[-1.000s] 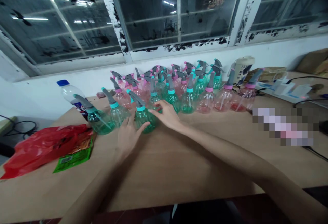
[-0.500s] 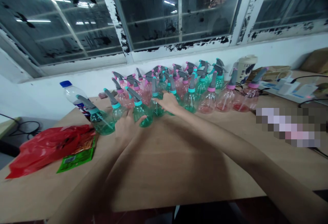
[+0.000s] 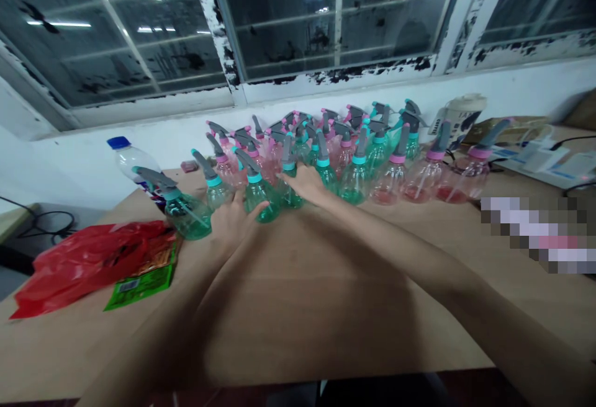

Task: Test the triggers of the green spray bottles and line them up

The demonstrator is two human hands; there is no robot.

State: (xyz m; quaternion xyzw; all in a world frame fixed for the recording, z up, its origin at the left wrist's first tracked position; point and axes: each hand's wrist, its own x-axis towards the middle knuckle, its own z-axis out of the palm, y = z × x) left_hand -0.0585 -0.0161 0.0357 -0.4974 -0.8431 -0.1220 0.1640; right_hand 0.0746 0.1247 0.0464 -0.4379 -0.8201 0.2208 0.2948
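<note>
My left hand is closed on the lower left side of a green spray bottle with a teal collar and grey trigger head, its thumb across the front. Just right of it, my right hand reaches in and closes on another green spray bottle; its far fingers are hidden. Both bottles stand upright on the table. Left of my left hand are a paler green spray bottle and a darker, leaning-looking green spray bottle.
Pink spray bottles continue the front row rightward, with several more crowded behind. At left are a blue-capped bottle, a red plastic bag and a green packet. A cup and power strip sit at right, below windows.
The view has shifted slightly, so the right-hand bottles appear farther right. Both hands stay at the same two bottles, with hardly any movement relative to them.
</note>
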